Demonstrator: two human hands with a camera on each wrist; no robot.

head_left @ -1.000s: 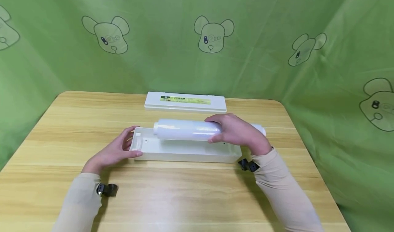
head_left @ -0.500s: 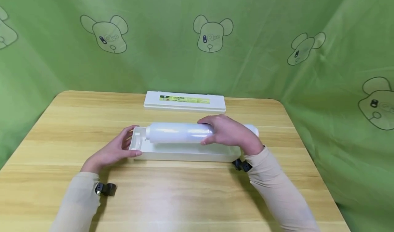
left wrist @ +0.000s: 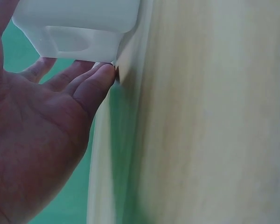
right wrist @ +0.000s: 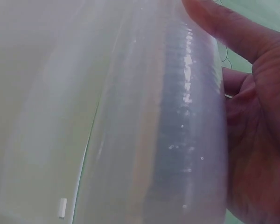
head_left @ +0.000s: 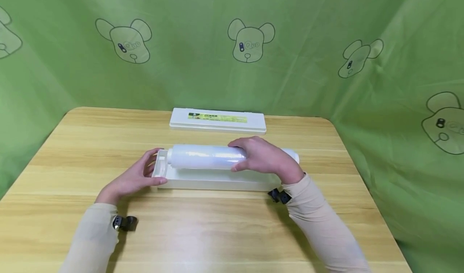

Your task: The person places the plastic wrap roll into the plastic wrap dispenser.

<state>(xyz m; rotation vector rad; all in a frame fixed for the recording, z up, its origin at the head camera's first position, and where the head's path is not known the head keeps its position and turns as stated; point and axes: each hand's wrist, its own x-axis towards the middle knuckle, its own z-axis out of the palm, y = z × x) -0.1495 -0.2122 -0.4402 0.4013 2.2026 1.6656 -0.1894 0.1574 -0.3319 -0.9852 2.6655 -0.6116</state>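
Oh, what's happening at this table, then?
A person's right hand grips a shiny, whitish cylindrical roll of plastic film over a long, open white plastic box. The left hand holds the box by its left end. I can't tell whether the roll touches the box. Farther back on the light wooden table lies a long, flat white plastic piece with a yellow-green label.

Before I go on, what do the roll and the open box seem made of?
The roll: likely clear plastic film, glossy, judging by its bright reflections and translucent surface. The open box: probably rigid molded plastic, off-white and smooth, judging by its rounded corners and even walls; exact type unclear.
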